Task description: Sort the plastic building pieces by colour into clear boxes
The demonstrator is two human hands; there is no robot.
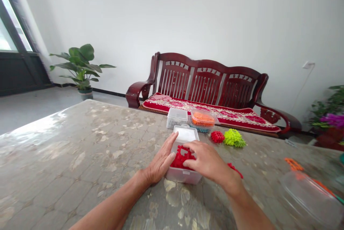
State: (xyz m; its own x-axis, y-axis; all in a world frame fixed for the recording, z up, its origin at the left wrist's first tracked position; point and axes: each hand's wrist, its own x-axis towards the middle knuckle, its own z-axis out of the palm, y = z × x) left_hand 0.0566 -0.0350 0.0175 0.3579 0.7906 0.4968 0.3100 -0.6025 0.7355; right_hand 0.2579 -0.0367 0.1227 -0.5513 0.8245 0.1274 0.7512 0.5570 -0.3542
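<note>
A clear plastic box with its lid tipped back stands in front of me on the table. Red interlocking plastic pieces lie inside it. My left hand rests flat along the box's left side, fingers stretched out. At the opening, the curled fingers and thumb of my right hand grip a red lattice-like plastic piece at its right edge. Part of that piece is hidden behind the fingers. Another red piece lies on the table, partly behind my right wrist.
Behind the box are a closed clear box and a container of orange pieces. A red cluster and a yellow-green cluster sit to their right. Orange pieces and a clear lid lie at the right.
</note>
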